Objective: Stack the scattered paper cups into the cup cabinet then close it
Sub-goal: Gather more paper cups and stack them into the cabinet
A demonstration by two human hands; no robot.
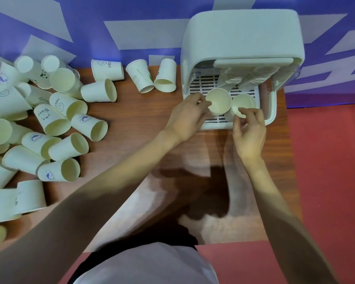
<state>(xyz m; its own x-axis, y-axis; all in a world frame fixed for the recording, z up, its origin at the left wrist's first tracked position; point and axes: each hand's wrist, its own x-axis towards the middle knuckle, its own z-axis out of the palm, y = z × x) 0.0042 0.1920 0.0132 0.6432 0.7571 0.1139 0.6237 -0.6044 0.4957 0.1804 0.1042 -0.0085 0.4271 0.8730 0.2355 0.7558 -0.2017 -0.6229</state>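
The white cup cabinet (242, 35) stands open at the table's back right, its slatted tray (201, 84) exposed. Two cup stacks lean at the rear of the tray (234, 78). At the tray's front stand two upright paper cups. My left hand (188, 117) pinches the rim of the left cup (218, 101). My right hand (249, 130) pinches the near rim of the right cup (244, 103). Several loose printed paper cups (55, 119) lie on their sides over the left half of the table.
Three more cups (150, 76) lie along the back edge beside the cabinet. The wooden table (143, 128) is bare between the cup pile and the cabinet. A purple and white wall runs behind; red floor lies to the right.
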